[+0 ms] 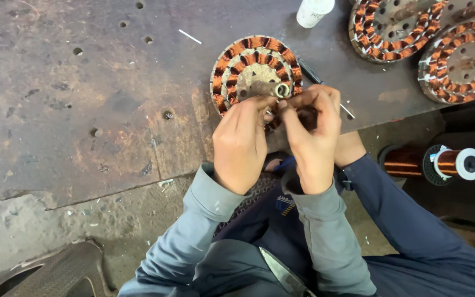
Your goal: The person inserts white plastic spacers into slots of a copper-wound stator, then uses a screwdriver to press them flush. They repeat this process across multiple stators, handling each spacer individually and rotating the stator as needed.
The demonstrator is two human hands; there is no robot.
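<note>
Both hands pinch at the near rim of a copper-wound stator (255, 69) on the front edge of the worn metal bench (83, 99): left hand (241, 144) and right hand (313, 135) narrow, fingertips closed on the windings, likely dressing wire. Two more stators (394, 30) sit at the far right corner; a wire spool (435, 163) lies below.

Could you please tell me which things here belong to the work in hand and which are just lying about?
In hand: wound stator, left hand, right hand.
Lying about: two other stators, white bottle, copper wire spool, metal table.
</note>
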